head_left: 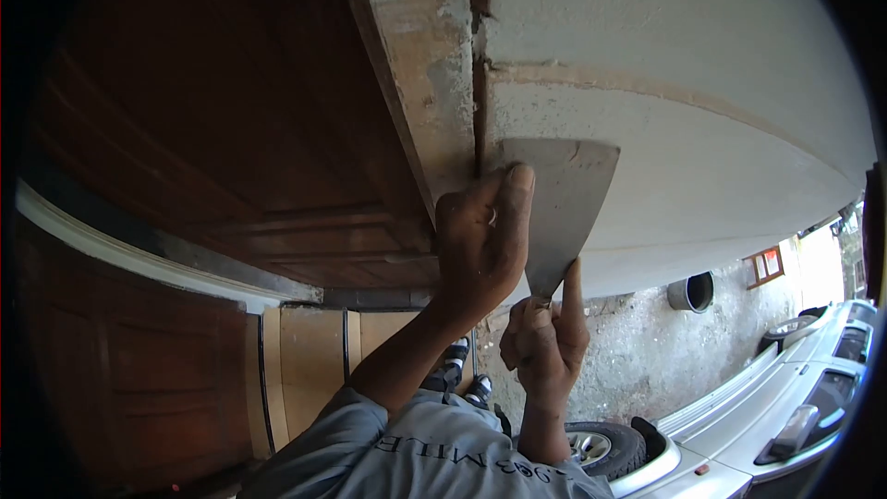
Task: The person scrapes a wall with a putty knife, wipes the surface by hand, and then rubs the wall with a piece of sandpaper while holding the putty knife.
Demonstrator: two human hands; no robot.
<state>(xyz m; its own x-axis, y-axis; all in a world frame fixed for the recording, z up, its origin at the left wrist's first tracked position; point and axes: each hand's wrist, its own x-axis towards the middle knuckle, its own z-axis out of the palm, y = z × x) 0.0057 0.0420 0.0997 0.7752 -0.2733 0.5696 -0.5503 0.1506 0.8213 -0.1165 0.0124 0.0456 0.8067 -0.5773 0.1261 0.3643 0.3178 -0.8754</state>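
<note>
My right hand (547,344) is wrapped round the handle of a wide putty knife (568,194), with one finger stretched along the lower blade. The metal blade points upward, flared and worn, its broad edge lying over the pale wall (665,139). My left hand (485,236) is closed at the blade's left side, its thumb overlapping the upper left part of the blade. Those left fingers are curled and partly hidden, and I cannot tell what they hold. Just above them runs a dark vertical gap (479,97) between the wall and the patchy, plastered door surround (434,83).
A brown panelled door (249,120) fills the left side. Tan steps or tiles (309,356) lie below, near my sandalled feet (479,390). To the right are rough concrete ground (637,351), a dark bucket (691,293) and a silver vehicle (739,416) close to my right arm.
</note>
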